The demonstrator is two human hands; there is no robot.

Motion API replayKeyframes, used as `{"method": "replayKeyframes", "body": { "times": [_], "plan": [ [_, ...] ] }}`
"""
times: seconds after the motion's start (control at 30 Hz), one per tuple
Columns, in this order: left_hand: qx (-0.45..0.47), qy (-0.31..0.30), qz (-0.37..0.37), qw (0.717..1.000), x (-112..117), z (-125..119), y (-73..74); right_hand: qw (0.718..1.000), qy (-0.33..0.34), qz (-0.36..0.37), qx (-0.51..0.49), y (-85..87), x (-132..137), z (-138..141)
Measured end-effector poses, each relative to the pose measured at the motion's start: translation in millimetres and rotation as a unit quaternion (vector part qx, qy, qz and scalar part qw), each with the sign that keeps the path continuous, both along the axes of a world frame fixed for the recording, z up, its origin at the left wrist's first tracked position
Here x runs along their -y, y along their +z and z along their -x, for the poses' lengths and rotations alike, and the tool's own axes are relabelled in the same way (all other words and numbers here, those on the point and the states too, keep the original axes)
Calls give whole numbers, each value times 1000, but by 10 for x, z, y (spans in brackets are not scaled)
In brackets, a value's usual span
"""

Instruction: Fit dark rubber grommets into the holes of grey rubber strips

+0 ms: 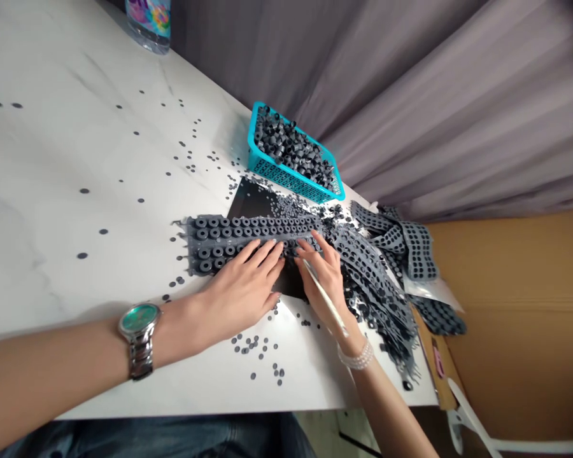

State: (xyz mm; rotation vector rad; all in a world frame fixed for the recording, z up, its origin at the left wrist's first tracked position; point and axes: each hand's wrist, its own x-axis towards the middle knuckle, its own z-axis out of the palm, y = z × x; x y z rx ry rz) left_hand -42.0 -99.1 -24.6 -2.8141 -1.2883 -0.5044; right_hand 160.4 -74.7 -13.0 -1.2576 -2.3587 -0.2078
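My left hand [239,286] lies flat on a grey moulded rubber sheet [229,238] with rows of small rings, its fingers spread on the sheet. My right hand [325,275] rests on the sheet's right end and holds a slim white stick [325,299] between its fingers, the stick's tip hidden under the fingers. A black flat mat [248,198] lies beneath the rubber sheet and shows on both sides of it. Loose rubber rings [286,207] are heaped along the mat's upper edge.
A teal plastic basket [291,152] full of grey rubber rings stands at the table's far edge. Punched rubber strips [377,286] pile up on the right. Small dark discs [253,346] scatter over the white marble table [67,172]. A water bottle [148,22] stands at the top.
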Motion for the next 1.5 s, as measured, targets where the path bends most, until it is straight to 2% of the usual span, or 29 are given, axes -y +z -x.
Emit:
{"method": "replayKeyframes", "body": {
  "times": [0.27, 0.43, 0.63, 0.7, 0.83, 1.0, 1.33, 1.5],
  "plan": [
    [-9, 0, 10, 1000, -6, -6, 6, 1000, 10, 13, 9, 6, -7, 32],
    [-6, -2, 8, 1000, 8, -10, -18, 999, 6, -7, 37, -31, -25, 72],
    [-8, -5, 4, 1000, 16, -18, -21, 988, -139, -61, -18, -22, -204, -24],
    [-9, -5, 4, 1000, 16, -22, -22, 985, -157, -47, -47, 8, -205, -78],
    [-13, 2, 4, 1000, 18, -27, -30, 993, -99, 2, -56, 28, -37, -86],
    [-10, 4, -10, 1000, 21, -25, -47, 1000, -16, 5, -22, -8, 175, 7],
    [-1, 1, -9, 1000, 29, -9, -48, 1000, 2, -8, 13, 12, 187, 43],
    [-9, 3, -13, 1000, 29, -15, -50, 1000, 0, -18, 21, -31, 170, 69]
  ]
}}
